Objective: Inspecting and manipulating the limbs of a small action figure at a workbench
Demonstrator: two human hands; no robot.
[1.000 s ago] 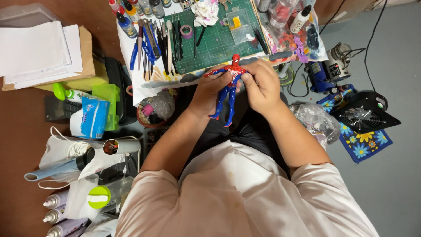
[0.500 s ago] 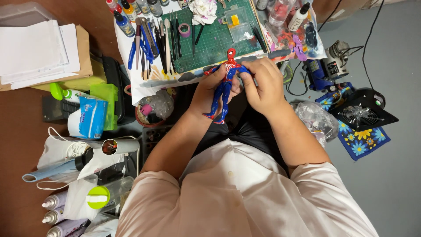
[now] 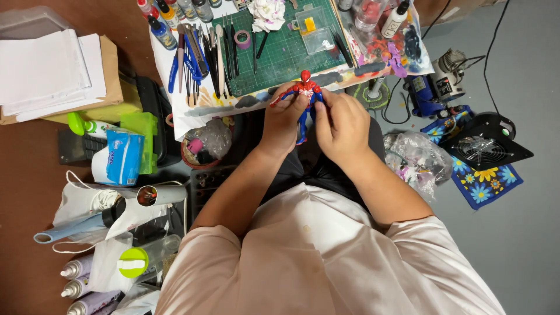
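Left hand (image 3: 284,119) and right hand (image 3: 341,123) pinching a red-and-blue action figure (image 3: 304,99) between them, held upright just below the green cutting mat (image 3: 280,55) at the cluttered desk (image 3: 186,111) edge.

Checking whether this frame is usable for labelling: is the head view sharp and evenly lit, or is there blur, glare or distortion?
Head view: sharp on the red and blue figure held by the left hand and right hand; lighting even, soft shadows; slight glare on the plastic bag; wide-angle bending near the edges; no evident motion blur.
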